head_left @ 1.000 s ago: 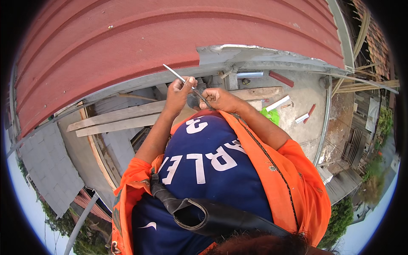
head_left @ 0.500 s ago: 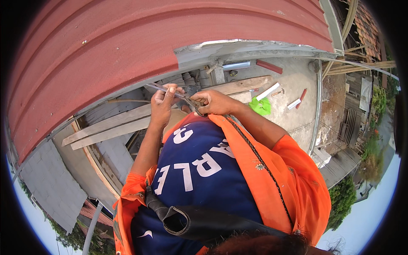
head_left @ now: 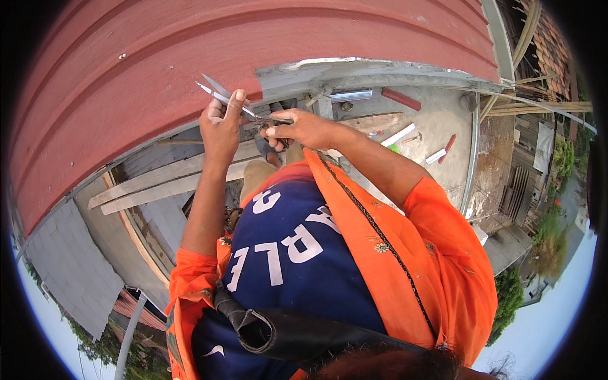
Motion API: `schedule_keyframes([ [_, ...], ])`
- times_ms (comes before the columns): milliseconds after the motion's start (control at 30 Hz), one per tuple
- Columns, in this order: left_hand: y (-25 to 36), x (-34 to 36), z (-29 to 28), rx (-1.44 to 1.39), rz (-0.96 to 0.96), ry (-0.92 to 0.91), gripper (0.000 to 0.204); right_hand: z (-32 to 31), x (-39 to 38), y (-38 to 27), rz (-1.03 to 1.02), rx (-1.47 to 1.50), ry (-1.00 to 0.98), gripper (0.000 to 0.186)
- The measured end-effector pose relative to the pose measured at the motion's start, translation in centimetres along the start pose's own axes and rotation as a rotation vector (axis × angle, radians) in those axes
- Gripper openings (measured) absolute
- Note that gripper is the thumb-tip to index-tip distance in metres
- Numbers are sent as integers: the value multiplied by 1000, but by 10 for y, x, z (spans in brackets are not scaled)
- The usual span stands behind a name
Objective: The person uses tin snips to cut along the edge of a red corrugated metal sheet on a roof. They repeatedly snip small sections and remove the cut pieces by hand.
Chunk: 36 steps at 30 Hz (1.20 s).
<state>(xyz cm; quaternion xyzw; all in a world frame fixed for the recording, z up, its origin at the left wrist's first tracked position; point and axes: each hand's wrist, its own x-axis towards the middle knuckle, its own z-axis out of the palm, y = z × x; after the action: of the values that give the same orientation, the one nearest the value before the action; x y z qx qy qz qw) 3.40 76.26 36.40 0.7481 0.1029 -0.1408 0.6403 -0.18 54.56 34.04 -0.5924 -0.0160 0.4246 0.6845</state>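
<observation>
Left hand (head_left: pixel 221 123) grip closed on thin metal strips (head_left: pixel 215 94); right hand (head_left: pixel 301 130) pinches their end

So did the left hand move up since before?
Yes. The left hand with the thin metal strips has risen from below the red roof's edge to overlap it.

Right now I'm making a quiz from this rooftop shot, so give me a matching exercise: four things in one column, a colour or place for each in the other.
Things:
1. corrugated roof sheet
2. thin metal strips
3. open shirt
4. wooden planks

Colour or place:
A. orange
B. lying below the person's left arm
C. red
D. pinched in the left hand, with the right hand at their other end

Pairs: 1-C, 2-D, 3-A, 4-B
</observation>
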Motion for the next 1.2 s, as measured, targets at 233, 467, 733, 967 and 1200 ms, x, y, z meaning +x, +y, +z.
schedule_keyframes([
  [233, -62, -24, -25, -169, -261, -54, 64, -39, -71, 48, 180, 17, 337, 38],
  [467, -136, -36, -72, -446, -423, 171, 79, -77, -129, 83, 80, -75, 809, 40],
  [733, -135, 0, -57, -753, -332, 96, 108, -62, -126, 41, 190, -174, 576, 48],
  [967, -134, 26, -43, -856, -342, 46, 135, -43, -115, 15, 227, -159, 455, 49],
  [1200, -139, 27, -30, -936, -311, 42, 133, -66, -104, -2, 389, -476, 359, 43],
])
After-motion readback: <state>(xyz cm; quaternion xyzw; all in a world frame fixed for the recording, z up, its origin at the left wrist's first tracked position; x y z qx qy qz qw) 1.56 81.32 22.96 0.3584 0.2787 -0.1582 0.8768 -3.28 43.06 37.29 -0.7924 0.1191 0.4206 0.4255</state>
